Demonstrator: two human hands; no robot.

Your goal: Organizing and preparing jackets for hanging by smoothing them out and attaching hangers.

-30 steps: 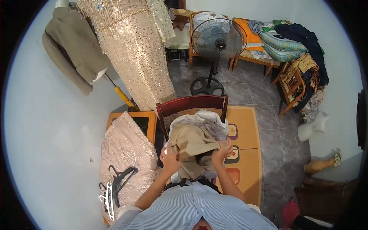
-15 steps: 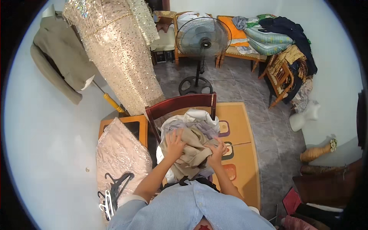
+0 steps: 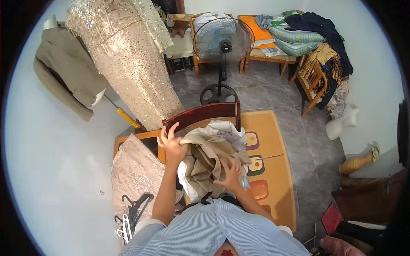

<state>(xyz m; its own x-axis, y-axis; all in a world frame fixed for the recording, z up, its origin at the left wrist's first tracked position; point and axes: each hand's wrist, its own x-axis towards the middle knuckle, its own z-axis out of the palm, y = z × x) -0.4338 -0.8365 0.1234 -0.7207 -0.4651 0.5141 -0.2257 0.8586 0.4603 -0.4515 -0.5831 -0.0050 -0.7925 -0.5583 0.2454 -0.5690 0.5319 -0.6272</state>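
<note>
A bundled khaki garment (image 3: 200, 167) lies on top of white and grey cloth (image 3: 226, 129) on the dark red wooden chair (image 3: 200, 114) in front of me. My left hand (image 3: 173, 146) holds the garment's upper left edge at the thumb side, with its other fingers raised and apart. On the right part of the garment rests my right hand (image 3: 230, 174), fingers spread and thumb apart. Folds open up between the two hands. The chair seat is hidden under the cloth.
Left of the chair, a pink shiny garment (image 3: 139, 170) and several hangers (image 3: 134, 211) lie on a wooden-framed table (image 3: 121, 141). A sequined gown (image 3: 132, 64) and a khaki jacket (image 3: 70, 64) stand behind. Beyond are a pedestal fan (image 3: 223, 49) and cloth-laden chairs (image 3: 314, 85).
My left hand has moved up and left, drawing the khaki garment's edge with it. My right hand has shifted slightly left, its fingers spreading over the cloth.
</note>
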